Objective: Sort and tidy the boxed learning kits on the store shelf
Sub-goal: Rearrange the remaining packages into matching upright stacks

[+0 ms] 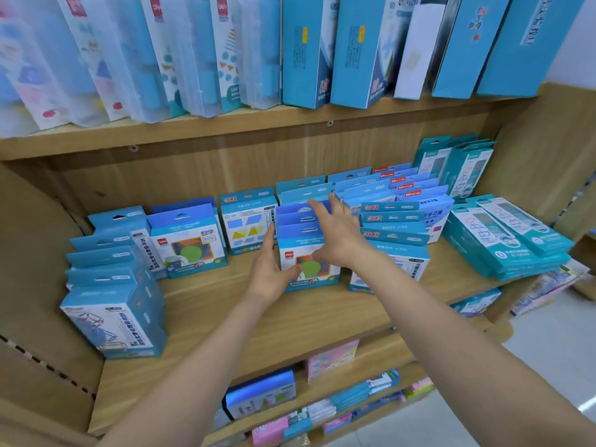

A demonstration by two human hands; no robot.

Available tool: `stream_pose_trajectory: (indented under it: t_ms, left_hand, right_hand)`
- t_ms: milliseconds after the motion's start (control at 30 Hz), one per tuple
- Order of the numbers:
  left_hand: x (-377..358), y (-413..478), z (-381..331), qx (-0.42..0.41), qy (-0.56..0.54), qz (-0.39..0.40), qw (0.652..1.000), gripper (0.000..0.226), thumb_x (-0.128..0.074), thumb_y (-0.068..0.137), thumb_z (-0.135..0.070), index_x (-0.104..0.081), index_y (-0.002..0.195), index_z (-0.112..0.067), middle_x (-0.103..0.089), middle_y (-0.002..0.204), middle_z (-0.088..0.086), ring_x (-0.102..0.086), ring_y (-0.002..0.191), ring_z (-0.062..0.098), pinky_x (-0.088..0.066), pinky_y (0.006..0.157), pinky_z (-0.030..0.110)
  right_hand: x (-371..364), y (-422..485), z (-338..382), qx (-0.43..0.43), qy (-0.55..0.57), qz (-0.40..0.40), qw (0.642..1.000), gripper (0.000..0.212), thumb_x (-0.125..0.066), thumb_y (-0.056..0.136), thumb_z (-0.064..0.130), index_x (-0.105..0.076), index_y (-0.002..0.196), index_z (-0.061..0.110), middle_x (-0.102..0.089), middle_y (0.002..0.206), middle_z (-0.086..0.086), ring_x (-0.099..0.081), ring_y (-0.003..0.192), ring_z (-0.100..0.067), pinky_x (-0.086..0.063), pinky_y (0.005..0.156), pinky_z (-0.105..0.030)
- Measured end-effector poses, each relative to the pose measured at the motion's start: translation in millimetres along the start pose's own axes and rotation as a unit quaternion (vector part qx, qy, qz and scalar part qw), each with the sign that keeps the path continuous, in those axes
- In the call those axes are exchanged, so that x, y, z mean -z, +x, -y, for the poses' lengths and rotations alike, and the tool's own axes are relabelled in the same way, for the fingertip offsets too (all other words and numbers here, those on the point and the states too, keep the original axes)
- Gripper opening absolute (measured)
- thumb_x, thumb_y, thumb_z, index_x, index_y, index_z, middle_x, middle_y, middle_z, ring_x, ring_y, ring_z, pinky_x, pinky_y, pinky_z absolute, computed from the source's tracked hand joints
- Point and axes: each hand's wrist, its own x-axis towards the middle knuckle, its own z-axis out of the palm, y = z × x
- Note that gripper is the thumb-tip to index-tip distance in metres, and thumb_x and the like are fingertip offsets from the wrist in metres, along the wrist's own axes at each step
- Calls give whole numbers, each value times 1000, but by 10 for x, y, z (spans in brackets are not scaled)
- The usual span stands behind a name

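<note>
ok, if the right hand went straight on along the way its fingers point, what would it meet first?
Probably the light-blue hang-tab boxes standing behind the green-shape kit row; the right hand looks close to them. Depth is unclear. Past them is the wooden back panel.

The left arm (193, 366) comes in at 7 o'clock and the right arm (451, 333) at 4 o'clock. Both are bare from the wrist to the picture's edge. They are slim and smooth, and look broader toward the edge under the wide lens. The left grip (271, 274) and the right grip (335, 235) are bare too, with slender fingers. The nails are too blurred to tell.
</note>
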Motion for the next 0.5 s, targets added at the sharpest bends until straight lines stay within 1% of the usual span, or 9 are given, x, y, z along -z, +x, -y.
stream_pose_trajectory:
  t_ms: [33,67,133,200,233,333,400,433,500]
  left_hand:
    - [4,25,-4,2,-6,4,1000,100,-73,76,2,-15,153,-21,-49,116,-25,-51,92,-24,-46,75,6]
    - [4,47,0,6,-11,8,1000,100,-73,75,3,-15,152,-21,-50,115,-24,-51,88,-26,-47,71,5]
    - [-4,75,15,15,-19,18,1000,101,-75,74,1,-16,152,-25,-53,115,-25,-55,93,-20,-51,78,14]
    - [-10,86,18,18,-23,17,999,102,-77,73,1,-18,151,-27,-55,119,-19,-58,103,-4,-53,87,27]
    - [-16,92,25,19,-26,10,999,101,-77,72,1,-19,150,-27,-52,123,-15,-57,107,1,-53,89,30]
    - [-41,93,58,23,-32,-13,999,100,-79,69,0,-24,149,-25,-50,130,-8,-53,115,9,-54,88,33]
    - [-50,72,58,28,-31,-30,999,100,-81,65,-6,-27,147,-27,-51,132,-5,-52,120,12,-54,90,41]
    - [-57,63,58,28,-30,-37,998,99,-81,64,-9,-29,146,-28,-51,132,-4,-50,122,12,-53,92,44]
    - [-64,42,55,31,-29,-53,998,99,-82,64,-10,-29,145,-28,-52,133,-3,-48,124,11,-51,96,44]
  right_hand:
    - [-10,27,-11,-10,-11,13,1000,115,-82,70,30,-4,153,25,6,160,-15,1,147,-35,-14,117,-48]
    - [-16,52,-25,-18,-19,23,999,117,-83,70,30,-2,153,25,6,160,-15,-1,147,-36,-15,117,-48]
    - [-19,102,-39,-22,-13,38,999,117,-83,70,26,-1,153,24,6,160,-15,-10,146,-37,-26,114,-48]
    - [-22,147,-46,-18,13,39,999,117,-83,69,17,-2,153,24,3,158,-14,-20,142,-36,-40,107,-44]
    - [-27,162,-54,-16,21,34,999,117,-83,68,14,-4,153,24,0,157,-13,-22,141,-35,-43,105,-43]
    - [-46,165,-112,-8,53,15,998,115,-84,66,14,-9,153,23,-7,151,-11,-23,138,-32,-42,105,-40]
    - [-66,149,-146,2,75,2,997,111,-84,66,14,-14,152,21,-10,149,-10,-24,136,-30,-40,105,-37]
    - [-73,143,-155,7,78,-3,997,109,-83,67,13,-16,151,20,-11,148,-9,-24,136,-30,-40,105,-36]
    - [-89,139,-154,21,80,-7,997,106,-82,67,12,-18,151,20,-11,148,-9,-24,136,-29,-39,105,-35]
